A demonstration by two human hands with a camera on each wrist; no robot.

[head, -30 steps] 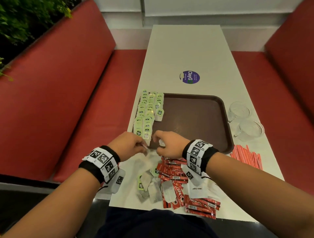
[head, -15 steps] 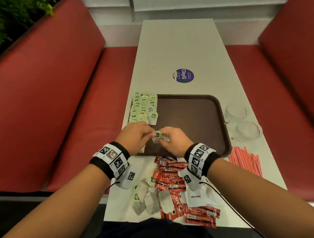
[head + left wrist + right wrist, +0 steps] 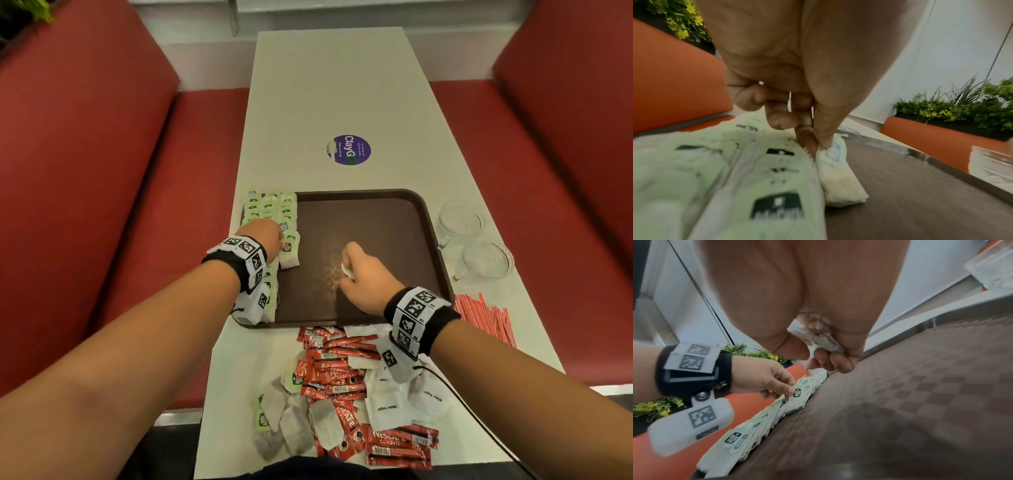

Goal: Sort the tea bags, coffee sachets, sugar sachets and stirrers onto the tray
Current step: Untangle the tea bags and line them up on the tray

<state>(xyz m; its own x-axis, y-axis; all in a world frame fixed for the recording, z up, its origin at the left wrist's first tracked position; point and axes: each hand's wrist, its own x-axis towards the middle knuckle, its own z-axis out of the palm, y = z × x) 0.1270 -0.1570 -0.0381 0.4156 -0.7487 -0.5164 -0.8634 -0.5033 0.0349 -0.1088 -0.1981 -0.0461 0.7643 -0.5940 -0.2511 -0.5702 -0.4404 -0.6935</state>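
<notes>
Left hand (image 3: 797, 65) pinches a tea bag (image 3: 838, 175) beside green rows (image 3: 725, 178).

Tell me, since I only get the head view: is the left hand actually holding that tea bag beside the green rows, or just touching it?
Observer: The left wrist view shows the left hand pinching the tea bag at its top edge, between thumb and forefinger.
Operator: Is the bag off the tray?
Observer: No. Its lower end lies on the tray, right against the nearest row.
Operator: And the white bit in the right hand?
Observer: The right wrist view shows the right hand with its fingers curled round a greyish-white pouch, probably another tea bag.
</notes>
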